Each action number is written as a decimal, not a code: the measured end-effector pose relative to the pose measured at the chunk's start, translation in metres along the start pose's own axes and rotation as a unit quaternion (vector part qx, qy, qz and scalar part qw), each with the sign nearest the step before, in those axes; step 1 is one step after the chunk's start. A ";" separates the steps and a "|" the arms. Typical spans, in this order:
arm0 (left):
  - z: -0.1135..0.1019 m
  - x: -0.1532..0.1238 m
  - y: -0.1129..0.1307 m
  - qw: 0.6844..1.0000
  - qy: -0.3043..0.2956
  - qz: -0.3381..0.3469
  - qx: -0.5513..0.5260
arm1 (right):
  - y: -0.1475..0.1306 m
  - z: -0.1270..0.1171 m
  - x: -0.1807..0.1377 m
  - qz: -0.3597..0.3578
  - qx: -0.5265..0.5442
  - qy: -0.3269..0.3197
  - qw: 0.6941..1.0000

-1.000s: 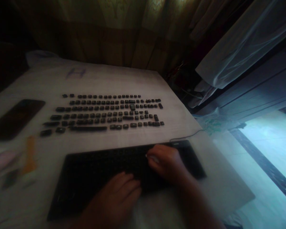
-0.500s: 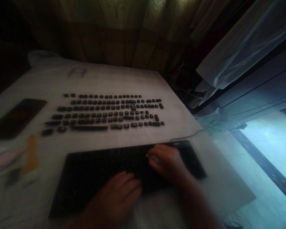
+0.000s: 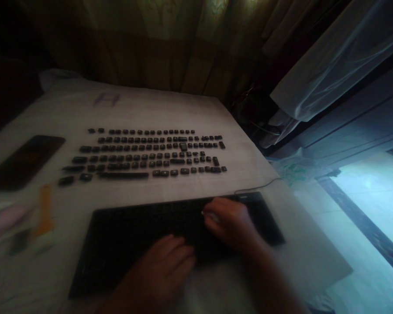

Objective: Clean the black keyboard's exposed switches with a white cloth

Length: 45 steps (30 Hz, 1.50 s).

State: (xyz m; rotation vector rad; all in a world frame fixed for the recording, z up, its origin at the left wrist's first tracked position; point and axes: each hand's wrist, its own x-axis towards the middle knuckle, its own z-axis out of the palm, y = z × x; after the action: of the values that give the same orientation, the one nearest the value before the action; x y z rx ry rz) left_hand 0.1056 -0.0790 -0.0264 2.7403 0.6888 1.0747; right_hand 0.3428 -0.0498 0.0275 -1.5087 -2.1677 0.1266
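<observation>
A black keyboard (image 3: 127, 235) lies in front of me, its key area dark and blurred. My left hand (image 3: 167, 266) rests on its near edge, fingers stretched out and lying flat. Over the right-centre part of the keyboard, my right hand (image 3: 227, 218) is closed in a pinch. A small pale bit shows at its fingertips, too small to name. Beyond the keyboard, loose black keycaps (image 3: 144, 157) are laid out in several rows, with a long spacebar keycap (image 3: 122, 175) in the nearest row.
A dark smartphone (image 3: 24, 161) lies at the left. Nearer are an orange strip-like tool (image 3: 45, 211) and a blurred pink item (image 3: 6, 222). A thin cable (image 3: 258, 186) runs from the keyboard over the white table's (image 3: 170, 107) right edge. A curtain (image 3: 144, 48) hangs behind.
Both hands hold nearly the same place and pose on the keyboard. The view has shifted very slightly; nothing else has visibly moved.
</observation>
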 end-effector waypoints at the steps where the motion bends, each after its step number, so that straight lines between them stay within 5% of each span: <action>1: 0.000 0.000 0.000 1.000 0.001 -0.002 0.001 | 0.000 0.000 0.000 -0.001 0.000 0.001 1.000; 25: 0.000 0.002 0.000 1.000 0.005 0.003 0.007 | -0.001 0.003 0.000 0.013 0.022 0.014 1.000; 37: -0.001 0.002 0.000 1.000 -0.007 -0.004 0.005 | 0.013 -0.018 -0.002 0.065 0.059 0.072 0.994; 45: -0.001 0.001 -0.001 1.000 0.001 -0.001 -0.002 | 0.018 -0.020 -0.005 0.060 0.059 0.037 0.996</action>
State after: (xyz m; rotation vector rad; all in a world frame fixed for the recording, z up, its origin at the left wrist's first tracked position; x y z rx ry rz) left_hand 0.1055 -0.0773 -0.0254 2.7347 0.6905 1.0785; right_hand 0.3684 -0.0510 0.0369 -1.5500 -1.9759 0.2315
